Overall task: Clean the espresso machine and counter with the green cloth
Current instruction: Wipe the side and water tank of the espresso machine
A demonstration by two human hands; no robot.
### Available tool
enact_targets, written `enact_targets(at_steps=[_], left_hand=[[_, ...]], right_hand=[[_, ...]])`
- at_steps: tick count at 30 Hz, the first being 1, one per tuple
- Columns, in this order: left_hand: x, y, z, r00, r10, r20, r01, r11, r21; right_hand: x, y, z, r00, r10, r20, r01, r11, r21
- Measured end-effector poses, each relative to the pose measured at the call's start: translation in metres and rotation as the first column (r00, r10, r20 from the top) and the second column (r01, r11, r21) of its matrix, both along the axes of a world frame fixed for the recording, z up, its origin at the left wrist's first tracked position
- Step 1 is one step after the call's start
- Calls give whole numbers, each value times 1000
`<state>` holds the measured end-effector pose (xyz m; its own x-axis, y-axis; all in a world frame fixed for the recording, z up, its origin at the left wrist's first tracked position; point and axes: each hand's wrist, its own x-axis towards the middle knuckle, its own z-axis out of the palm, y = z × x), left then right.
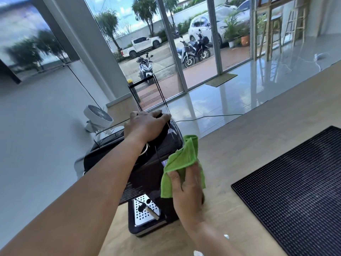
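A black espresso machine (147, 172) stands on the light wooden counter (239, 145), with a perforated steel drip tray (145, 211) at its front. My left hand (147, 126) lies flat over the machine's back top edge, arm stretched across its top. My right hand (188, 191) presses the green cloth (180, 159) against the machine's right side. The cloth folds up over the side's upper edge and hides that part of the panel.
A black rubber bar mat (295, 191) lies on the counter at the right. A white fan (97, 117) stands behind the machine on the left. A cable (203, 117) runs over the glossy floor beyond the counter. Small white scraps (226, 236) sit near my right forearm.
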<state>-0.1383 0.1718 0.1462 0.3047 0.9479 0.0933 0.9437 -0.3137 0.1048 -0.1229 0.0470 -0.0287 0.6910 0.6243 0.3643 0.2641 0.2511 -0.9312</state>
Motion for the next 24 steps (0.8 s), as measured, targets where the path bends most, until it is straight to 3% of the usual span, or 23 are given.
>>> enact_targets(at_steps=[2, 5, 7, 9, 11, 13, 16, 19, 22, 24], left_hand=[[0, -3, 1, 1000, -4, -6, 4, 1000, 4], [1, -8, 6, 1000, -12, 7, 12, 1000, -3], [2, -10, 8, 1000, -17, 4, 17, 1000, -3], [1, -9, 7, 1000, -15, 2, 15, 1000, 1], [1, -7, 5, 1000, -11, -8, 11, 1000, 3], [1, -2, 3, 1000, -9, -20, 9, 1000, 12], [0, 4, 0, 1000, -2, -31, 2, 1000, 15], [-1, 6, -2, 1000, 12, -14, -12, 1000, 12], [0, 4, -1, 1000, 8, 3, -8, 1000, 8], [1, 2, 0, 1000, 10, 7, -10, 1000, 17]], right_hand=[[2, -2, -18, 1000, -1, 21, 2, 998, -55], [0, -16, -76, 992, 50, -119, -80, 962, -262], [-2, -23, -104, 984, 48, -170, -101, 942, -319], [-1, -24, -100, 967, 22, -254, -97, 952, -290], [5, -20, -60, 944, 32, -327, -90, 982, -165], [15, -10, -13, 944, 81, -320, -87, 996, -4], [30, 19, 17, 917, 137, -374, -124, 991, 58], [40, 33, -7, 850, 154, -504, -174, 985, 7], [36, 22, -40, 783, 83, -616, -232, 959, -165], [20, 4, -47, 780, 54, -623, -239, 946, -218]])
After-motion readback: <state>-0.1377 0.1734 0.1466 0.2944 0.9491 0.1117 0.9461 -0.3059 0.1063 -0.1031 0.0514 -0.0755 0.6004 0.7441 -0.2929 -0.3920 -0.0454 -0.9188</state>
